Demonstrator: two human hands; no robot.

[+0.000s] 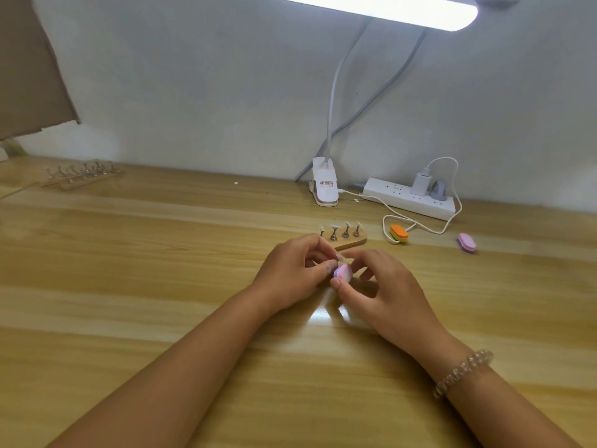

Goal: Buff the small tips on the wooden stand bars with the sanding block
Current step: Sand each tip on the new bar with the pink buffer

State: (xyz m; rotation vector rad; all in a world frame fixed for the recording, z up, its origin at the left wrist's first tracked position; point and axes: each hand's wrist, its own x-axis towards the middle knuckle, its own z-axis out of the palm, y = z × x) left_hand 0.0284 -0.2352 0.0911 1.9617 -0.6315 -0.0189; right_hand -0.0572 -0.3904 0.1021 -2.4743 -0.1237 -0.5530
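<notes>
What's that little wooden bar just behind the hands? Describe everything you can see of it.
The wooden stand bar is a pale, flat strip with a rounded right end, lying on the table. Four small metal posts stand on it, each topped by a whitish tip. Its left end is hidden behind the left hand; contact unclear.

bright, even light falls from the long white lamp bar (pixel 381 8) overhead, blown out to pure white. its glare pools on the glossy yellow wooden table (pixel 326 313). shadows are faint. the pale wooden stand bars (pixel 80 174) far left look smeared; edges bow.
</notes>
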